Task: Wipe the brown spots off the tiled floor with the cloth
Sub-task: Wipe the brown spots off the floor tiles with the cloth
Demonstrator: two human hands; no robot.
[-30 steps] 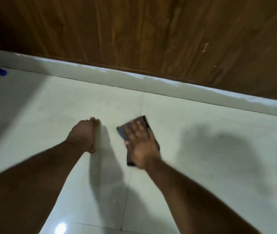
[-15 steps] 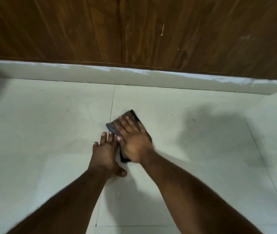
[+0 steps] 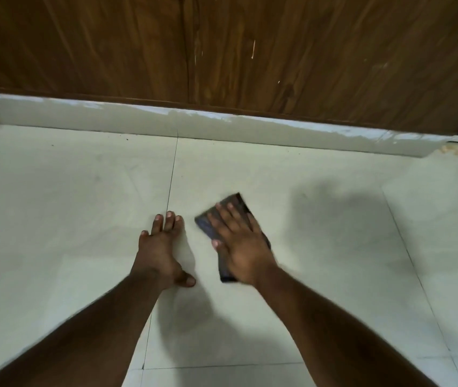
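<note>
pressing flat, right hand (image 3: 243,251) hides most of cloth (image 3: 208,223); left hand (image 3: 160,252) splayed on floor (image 3: 68,205)

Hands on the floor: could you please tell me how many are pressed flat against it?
2: left hand flat on bare tile beside the grout line; right hand flat on the dark cloth.

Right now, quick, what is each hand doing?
Left hand: open, fingers straight, resting flat on the tiled floor, holding nothing.
Right hand: open, fingers straight, pressing the dark cloth flat against the floor.
</note>
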